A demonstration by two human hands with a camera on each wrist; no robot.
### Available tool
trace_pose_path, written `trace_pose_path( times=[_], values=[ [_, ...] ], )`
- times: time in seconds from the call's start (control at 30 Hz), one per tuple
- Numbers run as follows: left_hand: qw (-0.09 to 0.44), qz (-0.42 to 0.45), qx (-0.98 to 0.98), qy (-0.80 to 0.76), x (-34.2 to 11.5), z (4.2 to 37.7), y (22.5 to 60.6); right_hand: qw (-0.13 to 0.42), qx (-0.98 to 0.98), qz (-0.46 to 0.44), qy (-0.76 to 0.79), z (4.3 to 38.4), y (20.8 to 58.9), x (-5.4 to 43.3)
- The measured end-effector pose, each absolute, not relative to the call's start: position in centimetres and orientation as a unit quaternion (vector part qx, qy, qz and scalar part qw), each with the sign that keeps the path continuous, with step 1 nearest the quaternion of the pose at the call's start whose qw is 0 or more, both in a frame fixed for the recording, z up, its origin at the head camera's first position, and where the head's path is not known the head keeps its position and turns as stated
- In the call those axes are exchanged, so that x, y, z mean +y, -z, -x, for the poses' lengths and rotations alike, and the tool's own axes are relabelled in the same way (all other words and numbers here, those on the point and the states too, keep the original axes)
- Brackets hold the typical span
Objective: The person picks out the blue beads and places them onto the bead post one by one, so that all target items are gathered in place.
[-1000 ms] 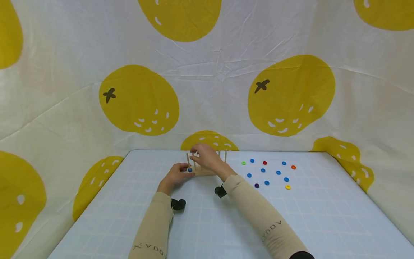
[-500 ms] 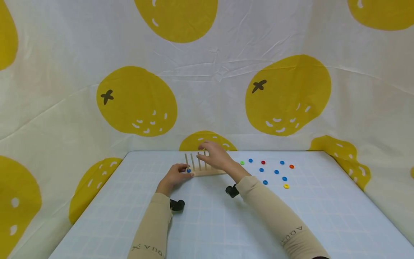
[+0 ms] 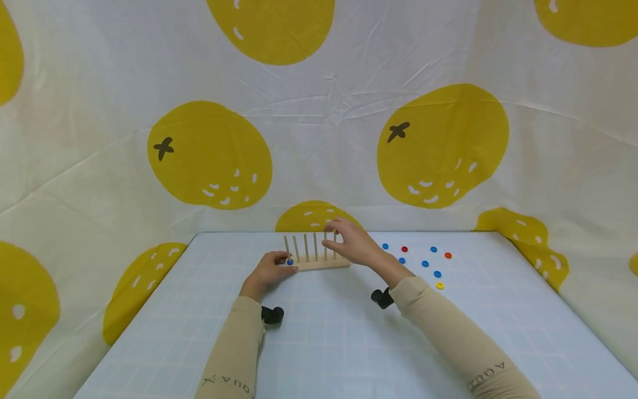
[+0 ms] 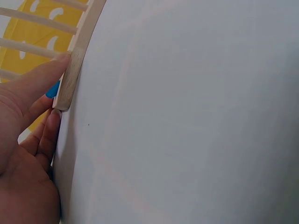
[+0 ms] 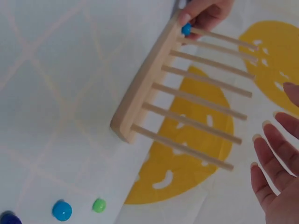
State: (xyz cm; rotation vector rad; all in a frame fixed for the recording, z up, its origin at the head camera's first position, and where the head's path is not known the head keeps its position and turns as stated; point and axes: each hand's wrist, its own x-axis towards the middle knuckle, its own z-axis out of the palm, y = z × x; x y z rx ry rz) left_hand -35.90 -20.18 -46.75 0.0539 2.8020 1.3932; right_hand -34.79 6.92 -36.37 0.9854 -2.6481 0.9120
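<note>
A wooden peg rack point(image 3: 321, 265) stands on the table, with several upright pegs along its base. One blue bead point(image 3: 290, 262) sits at the foot of the leftmost peg; the other pegs are bare. My left hand point(image 3: 267, 271) grips the rack's left end, thumb on the front face and fingers curled behind; the left wrist view shows the thumb point(image 4: 44, 74) along the wood. My right hand point(image 3: 353, 244) is raised by the right-hand pegs. In the right wrist view its fingers point(image 5: 268, 161) are spread and hold nothing, apart from the peg tips.
Loose beads lie on the table to the right: several blue ones point(image 3: 425, 264), a red one point(image 3: 404, 249), an orange one point(image 3: 448, 255) and a yellow one point(image 3: 440, 286). A green bead point(image 5: 99, 205) shows in the right wrist view. A fruit-patterned curtain point(image 3: 319, 166) hangs behind.
My right hand has moved right along the rack, from the left pegs to the right ones, uncovering the pegs between. My left hand keeps its grip on the left end.
</note>
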Motion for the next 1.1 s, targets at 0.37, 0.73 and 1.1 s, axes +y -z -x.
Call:
trace_pose_path(
  times=[0.37,0.73,1.1],
  values=[
    [0.011,-0.013,0.895,-0.446,-20.2,36.1,46.9,0.096,-0.900,-0.301,-0.301,34.1,36.9,11.0],
    [0.011,-0.003,0.897,-0.442,-20.3,36.4,46.9,0.085,-0.915,-0.258,-0.297,33.9,37.8,15.7],
    [0.016,0.002,0.896,-0.445,-20.2,36.2,46.9,0.094,-0.923,-0.228,-0.296,34.0,39.2,20.9]
  ],
)
